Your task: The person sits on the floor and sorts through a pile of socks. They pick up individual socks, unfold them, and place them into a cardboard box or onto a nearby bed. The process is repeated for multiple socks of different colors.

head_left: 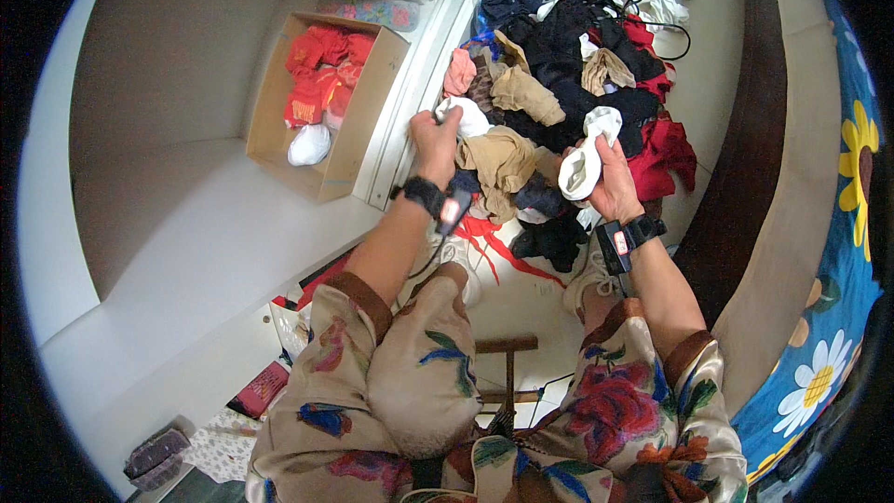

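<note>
pale floor (521,309) holds 1 big clothes heap (557,98). left hand (435,146) pinches 1 white cloth (470,118); right hand (613,188) has 1 white sock (589,151) in its grip, best held softly, opening wide.

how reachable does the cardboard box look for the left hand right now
Likely yes: the left hand appears close to the cardboard box, whose top is open, with only a white cabinet edge seen between. The hand does hold a white cloth, though.
</note>
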